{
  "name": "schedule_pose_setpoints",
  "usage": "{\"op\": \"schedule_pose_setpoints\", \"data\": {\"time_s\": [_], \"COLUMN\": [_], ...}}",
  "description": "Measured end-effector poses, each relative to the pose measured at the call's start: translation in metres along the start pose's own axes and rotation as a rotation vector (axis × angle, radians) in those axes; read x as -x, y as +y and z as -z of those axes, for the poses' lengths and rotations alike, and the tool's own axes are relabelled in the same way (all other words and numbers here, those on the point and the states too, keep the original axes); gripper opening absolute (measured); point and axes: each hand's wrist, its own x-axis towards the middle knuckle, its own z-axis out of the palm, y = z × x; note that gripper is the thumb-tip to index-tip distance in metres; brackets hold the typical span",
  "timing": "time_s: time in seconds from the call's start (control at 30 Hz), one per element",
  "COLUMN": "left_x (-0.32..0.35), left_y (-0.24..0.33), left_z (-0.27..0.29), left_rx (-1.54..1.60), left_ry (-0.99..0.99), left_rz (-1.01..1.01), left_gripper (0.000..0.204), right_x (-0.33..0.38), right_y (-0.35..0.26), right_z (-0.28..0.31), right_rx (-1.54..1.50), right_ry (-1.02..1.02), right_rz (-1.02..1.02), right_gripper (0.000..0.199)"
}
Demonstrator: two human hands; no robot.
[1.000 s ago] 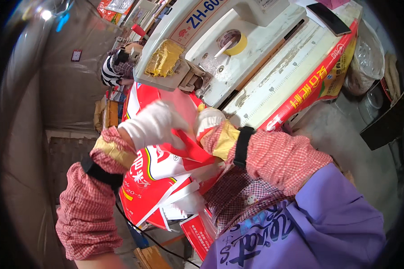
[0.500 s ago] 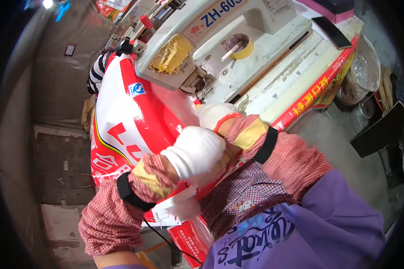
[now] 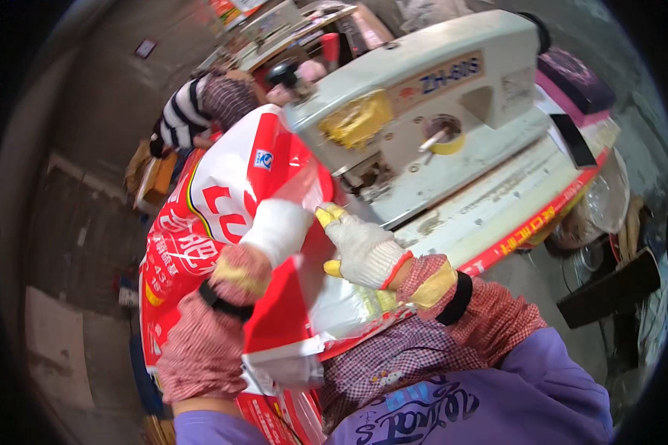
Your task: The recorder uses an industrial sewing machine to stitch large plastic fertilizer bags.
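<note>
Sack (image 3: 223, 208): red-white, draped beside sewing machine (image 3: 423, 111) on bench (image 3: 497, 211). Left hand (image 3: 278, 230) presses it flat; right hand (image 3: 364, 248) fingers pinch its edge. Not yet under the needle; stitching apparently remains.

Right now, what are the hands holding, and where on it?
Both gloved hands are on the red and white printed bag in front of the sewing machine. The left hand presses its upper middle; the right hand grips its edge nearest the machine.

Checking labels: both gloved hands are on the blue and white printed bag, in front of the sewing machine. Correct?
Not quite: the head view shows a red and white printed bag, not blue. Left hand and right hand, both gloved, are on it, before the sewing machine.
</note>
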Motion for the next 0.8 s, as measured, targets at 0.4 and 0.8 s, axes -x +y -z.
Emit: {"op": "schedule_pose_setpoints", "data": {"time_s": [0.4,0.8], "left_x": [0.332,0.372], "left_y": [0.019,0.194], "left_z": [-0.005,-0.128], "left_rx": [0.627,2.436], "left_ry": [0.994,1.465], "left_rz": [0.93,1.333], "left_gripper": [0.023,0.042], "right_x": [-0.024,0.078], "right_y": [-0.16,-0.122], "right_z": [-0.055,-0.089], "right_rx": [-0.797,-1.435], "right_ry": [-0.881,-1.406], "right_rz": [0.192,-0.36], "right_gripper": [0.029,0.037]}}
